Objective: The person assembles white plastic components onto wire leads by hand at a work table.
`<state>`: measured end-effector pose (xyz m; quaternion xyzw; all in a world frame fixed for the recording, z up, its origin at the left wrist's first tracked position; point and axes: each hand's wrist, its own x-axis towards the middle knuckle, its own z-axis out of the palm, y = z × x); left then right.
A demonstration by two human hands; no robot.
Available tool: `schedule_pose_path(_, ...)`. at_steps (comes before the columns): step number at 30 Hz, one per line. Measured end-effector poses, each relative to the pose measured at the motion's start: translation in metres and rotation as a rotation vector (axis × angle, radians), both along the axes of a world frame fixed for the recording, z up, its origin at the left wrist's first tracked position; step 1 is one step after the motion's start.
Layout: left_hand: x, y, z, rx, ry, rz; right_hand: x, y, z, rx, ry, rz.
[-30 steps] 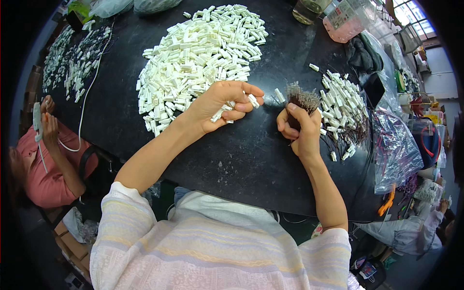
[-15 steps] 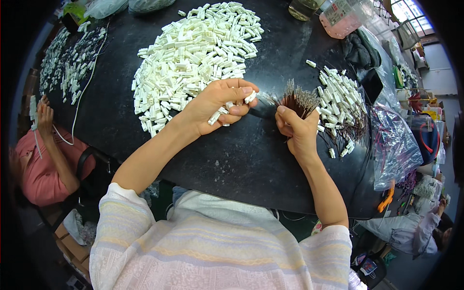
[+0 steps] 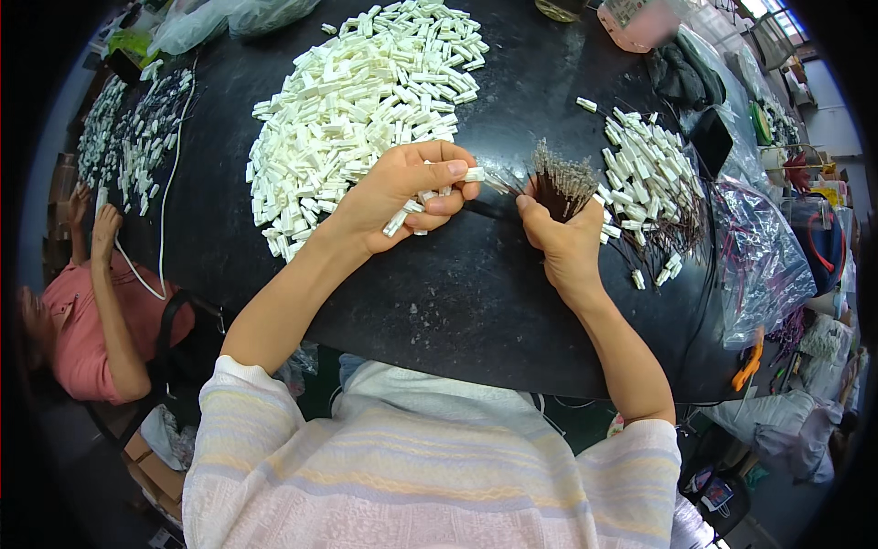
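Observation:
Between thumb and forefinger my left hand [image 3: 402,188] pinches a small white plastic connector housing [image 3: 475,174], and a few more housings sit under its curled fingers. My right hand [image 3: 567,238] is closed round a bundle of thin dark brown wires [image 3: 560,188] whose metal-tipped ends fan upward. One or two wire tips stick out leftward from the bundle and reach the pinched housing; whether they are inside it I cannot tell. Beyond my left hand spreads a big heap of loose white housings [image 3: 357,119]. Right of my right hand lies a pile of housings on brown wires [image 3: 649,178].
Orange-handled scissors [image 3: 748,361] lie at the table's right edge beside a clear plastic bag [image 3: 759,256]. A black phone-like slab [image 3: 711,140] and a pink container [image 3: 636,23] stand farther back. At the left, a person in a pink shirt [image 3: 96,329] works with a white cable.
The pinched housing and the protruding wire tips have come together; before, a gap lay between them. The view has shifted slightly. Both hands keep their hold.

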<state>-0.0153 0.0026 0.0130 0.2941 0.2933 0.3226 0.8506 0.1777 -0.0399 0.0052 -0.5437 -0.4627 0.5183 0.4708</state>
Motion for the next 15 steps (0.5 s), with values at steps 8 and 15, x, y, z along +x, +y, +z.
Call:
schedule_pose_path(8,0.0048,-0.0048,0.0046,0.135,0.148,0.059,-0.0010,-0.0012,-0.0012,-0.022,0.038,-0.033)
schedule_pose_path(15,0.0075,-0.0074,0.0058,0.218,0.260,0.044,-0.0012,0.0007,0.0016,-0.027,0.136,-0.007)
